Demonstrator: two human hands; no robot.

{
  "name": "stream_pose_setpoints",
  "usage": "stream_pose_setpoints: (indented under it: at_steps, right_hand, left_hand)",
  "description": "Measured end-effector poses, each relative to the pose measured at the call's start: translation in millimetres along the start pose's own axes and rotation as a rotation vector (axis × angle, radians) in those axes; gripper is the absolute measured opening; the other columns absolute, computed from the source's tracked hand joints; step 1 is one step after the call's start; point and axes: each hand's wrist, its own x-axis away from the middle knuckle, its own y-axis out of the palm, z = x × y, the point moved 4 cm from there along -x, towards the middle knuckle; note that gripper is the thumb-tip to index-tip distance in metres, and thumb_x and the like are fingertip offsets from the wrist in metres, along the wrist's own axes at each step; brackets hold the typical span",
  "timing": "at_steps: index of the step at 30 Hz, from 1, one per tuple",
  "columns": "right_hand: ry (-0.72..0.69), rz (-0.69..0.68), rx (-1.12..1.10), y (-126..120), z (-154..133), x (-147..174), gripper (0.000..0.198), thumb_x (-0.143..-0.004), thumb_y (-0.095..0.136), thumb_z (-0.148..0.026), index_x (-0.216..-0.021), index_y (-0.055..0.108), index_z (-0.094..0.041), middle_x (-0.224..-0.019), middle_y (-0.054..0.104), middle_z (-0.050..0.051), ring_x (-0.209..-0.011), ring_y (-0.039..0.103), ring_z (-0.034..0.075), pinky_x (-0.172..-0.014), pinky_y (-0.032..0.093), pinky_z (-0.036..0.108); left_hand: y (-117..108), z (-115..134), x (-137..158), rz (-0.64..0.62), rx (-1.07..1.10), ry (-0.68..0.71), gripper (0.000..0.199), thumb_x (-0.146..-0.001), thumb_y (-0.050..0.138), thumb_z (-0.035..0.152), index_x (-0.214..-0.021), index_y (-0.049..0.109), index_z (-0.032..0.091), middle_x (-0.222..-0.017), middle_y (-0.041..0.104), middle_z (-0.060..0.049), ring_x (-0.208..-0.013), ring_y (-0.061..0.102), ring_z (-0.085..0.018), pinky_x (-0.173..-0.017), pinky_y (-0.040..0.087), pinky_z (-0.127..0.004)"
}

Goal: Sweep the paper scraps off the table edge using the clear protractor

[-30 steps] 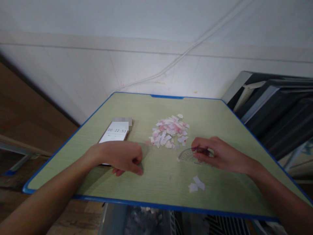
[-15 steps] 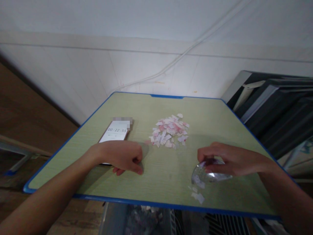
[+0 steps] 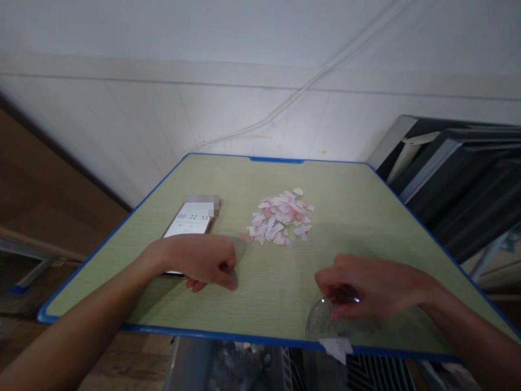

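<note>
My right hand [image 3: 366,285] grips a clear, half-round plastic protractor [image 3: 321,320] near the table's front edge. Just beyond that edge, white paper scraps [image 3: 337,347] hang or fall below the protractor. My left hand [image 3: 205,260] rests on the table with its fingers curled in and nothing visible in them. Its wrist covers the lower part of a phone [image 3: 187,222], whose screen shows a timer. Between and beyond my hands lies a heap of torn white and pink paper pieces [image 3: 283,214].
The pale green table [image 3: 260,293] has a blue rim. Below its front edge stands a translucent bin [image 3: 183,358] with scraps inside, beside a striped item [image 3: 378,374]. Dark folded panels [image 3: 459,174] lean at the right; a white cable [image 3: 280,111] runs along the wall.
My right hand has drawn the protractor toward the front edge, carrying the loose scraps from the tabletop to the rim. My left hand and the heap stay put.
</note>
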Motion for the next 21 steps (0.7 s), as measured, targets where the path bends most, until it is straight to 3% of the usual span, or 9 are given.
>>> stream_pose_setpoints:
  at_steps: [5, 13, 21]
  right_hand:
    - [-0.007, -0.067, -0.119, 3, 4, 0, 0.023, -0.067, 0.060, -0.014, -0.059, 0.038, -0.019, -0.057, 0.046, -0.005, -0.053, 0.045, 0.008, -0.048, 0.029, 0.019]
    - [-0.153, -0.164, -0.290, 10, 10, 2, 0.024, -0.071, 0.063, -0.028, -0.060, 0.044, -0.018, -0.054, 0.045, -0.006, -0.049, 0.044, 0.007, -0.044, 0.030, 0.017]
    - [-0.027, -0.010, -0.135, -3, 6, 4, 0.018, -0.071, 0.056, -0.017, -0.061, 0.041, -0.019, -0.056, 0.046, -0.004, -0.053, 0.046, 0.009, -0.051, 0.032, 0.020]
  left_hand:
    - [0, 0, 1, 0.008, 0.007, -0.009, 0.034, -0.077, 0.051, 0.032, -0.046, 0.041, 0.021, -0.035, 0.050, 0.003, -0.035, 0.049, -0.013, -0.037, 0.035, -0.022]
    - [0, 0, 1, 0.013, 0.004, 0.009, 0.034, -0.077, 0.052, 0.032, -0.046, 0.042, 0.021, -0.035, 0.048, 0.003, -0.034, 0.047, -0.012, -0.037, 0.034, -0.021]
    - [-1, 1, 2, 0.007, 0.003, -0.007, 0.034, -0.077, 0.052, 0.032, -0.047, 0.041, 0.021, -0.036, 0.048, 0.004, -0.035, 0.048, -0.011, -0.037, 0.035, -0.021]
